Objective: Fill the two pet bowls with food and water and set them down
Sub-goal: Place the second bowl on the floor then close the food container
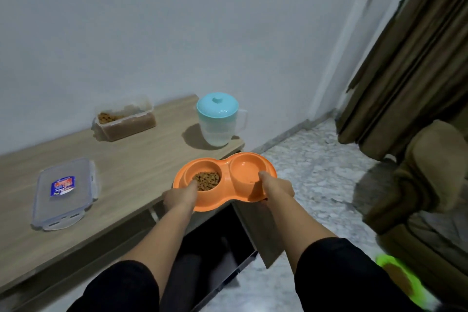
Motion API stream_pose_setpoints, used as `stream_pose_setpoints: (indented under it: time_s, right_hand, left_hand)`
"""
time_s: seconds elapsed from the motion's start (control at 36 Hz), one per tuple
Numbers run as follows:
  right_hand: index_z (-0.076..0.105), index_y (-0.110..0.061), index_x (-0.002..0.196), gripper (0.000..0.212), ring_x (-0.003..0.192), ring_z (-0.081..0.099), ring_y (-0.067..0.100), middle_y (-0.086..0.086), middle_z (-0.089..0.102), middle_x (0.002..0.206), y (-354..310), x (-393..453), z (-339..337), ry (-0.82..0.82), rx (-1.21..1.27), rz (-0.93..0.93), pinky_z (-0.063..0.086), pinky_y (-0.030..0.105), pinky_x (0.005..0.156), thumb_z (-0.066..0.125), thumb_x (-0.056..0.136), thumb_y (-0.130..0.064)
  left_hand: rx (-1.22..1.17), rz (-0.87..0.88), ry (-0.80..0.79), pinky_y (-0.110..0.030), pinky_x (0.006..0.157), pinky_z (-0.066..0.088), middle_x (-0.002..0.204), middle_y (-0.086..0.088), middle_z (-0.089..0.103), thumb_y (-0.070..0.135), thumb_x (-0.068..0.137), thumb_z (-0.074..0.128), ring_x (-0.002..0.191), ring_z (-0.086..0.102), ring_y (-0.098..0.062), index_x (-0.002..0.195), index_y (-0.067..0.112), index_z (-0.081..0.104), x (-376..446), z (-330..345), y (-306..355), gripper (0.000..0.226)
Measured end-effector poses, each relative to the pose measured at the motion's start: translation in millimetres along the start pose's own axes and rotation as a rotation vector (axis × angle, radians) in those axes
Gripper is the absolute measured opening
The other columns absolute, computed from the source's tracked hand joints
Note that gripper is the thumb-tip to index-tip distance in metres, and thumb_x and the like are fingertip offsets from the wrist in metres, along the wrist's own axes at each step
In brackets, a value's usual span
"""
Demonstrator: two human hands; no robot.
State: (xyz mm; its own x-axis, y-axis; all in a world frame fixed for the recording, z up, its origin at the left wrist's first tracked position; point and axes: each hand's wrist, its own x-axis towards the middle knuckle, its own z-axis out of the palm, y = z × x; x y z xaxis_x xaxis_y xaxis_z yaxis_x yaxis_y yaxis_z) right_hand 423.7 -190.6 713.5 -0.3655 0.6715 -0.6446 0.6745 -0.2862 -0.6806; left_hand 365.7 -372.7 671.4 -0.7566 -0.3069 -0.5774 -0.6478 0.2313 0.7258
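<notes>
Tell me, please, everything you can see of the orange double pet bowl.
The orange double pet bowl looks like glossy moulded plastic, two round wells in one peanut-shaped tray. The left well holds brown kibble; the right shows no kibble. It is held roughly level off the table's corner by the left hand and right hand.

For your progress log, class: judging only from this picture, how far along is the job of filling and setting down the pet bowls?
Done: the left bowl of the orange double dish holds kibble. Whether the right bowl has water is hard to tell. In hand: the left hand and right hand each have a grip on the dish, held past the table edge. Left: setting it down on the floor.
</notes>
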Motion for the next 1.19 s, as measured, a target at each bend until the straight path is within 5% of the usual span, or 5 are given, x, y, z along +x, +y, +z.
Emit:
stream_pose_setpoints:
  time_s: [0.33,0.61,0.89,1.06,1.19]
  right_hand:
    - [0.056,-0.002,0.113,0.052,0.052,0.048,0.025,0.011,0.042,0.081,-34.3,78.8,-130.6,0.012,0.001,-0.025,0.058,0.046,0.080,0.071,0.079,-0.038]
    - [0.056,-0.002,0.113,0.053,0.065,0.056,0.029,0.012,0.047,0.088,-70.5,158.0,-225.4,0.003,-0.006,-0.058,0.059,0.045,0.078,0.073,0.077,-0.038]
    - [0.055,-0.006,0.102,0.044,0.071,0.062,0.031,0.010,0.047,0.080,-107.3,208.2,-232.9,-0.032,-0.007,-0.073,0.060,0.043,0.076,0.072,0.077,-0.038]
    - [0.051,-0.005,0.091,0.043,0.075,0.065,0.032,0.010,0.048,0.079,-138.3,231.8,-224.1,-0.056,-0.005,-0.094,0.060,0.042,0.075,0.073,0.076,-0.039]
    - [0.048,-0.005,0.091,0.042,0.071,0.063,0.032,0.008,0.044,0.069,-158.1,249.4,-216.7,-0.093,-0.014,-0.091,0.059,0.043,0.077,0.073,0.077,-0.036]
  left_hand:
    - [-0.063,-0.008,-0.015,-0.042,0.090,0.050,0.129,-0.023,0.057,0.039,0.082,0.068,0.112,0.059,-0.040,0.134,-0.003,0.040,-78.4,141.3,27.0,0.072]
    - [-0.064,-0.005,0.014,-0.048,0.091,0.053,0.128,-0.022,0.057,0.045,0.082,0.066,0.109,0.061,-0.039,0.138,-0.001,0.037,-132.2,253.5,46.1,0.078]
    - [-0.071,0.019,0.059,-0.040,0.076,0.053,0.117,-0.019,0.062,0.049,0.081,0.064,0.097,0.064,-0.037,0.133,-0.001,0.042,-127.7,295.9,81.3,0.076]
    - [-0.064,0.001,0.089,-0.049,0.089,0.054,0.122,-0.021,0.059,0.062,0.069,0.058,0.102,0.062,-0.039,0.132,0.003,0.041,-99.4,315.6,101.8,0.088]
    - [-0.039,-0.006,0.116,-0.045,0.095,0.048,0.130,-0.023,0.055,0.052,0.085,0.059,0.116,0.055,-0.042,0.137,-0.001,0.033,-95.6,324.9,120.4,0.079]
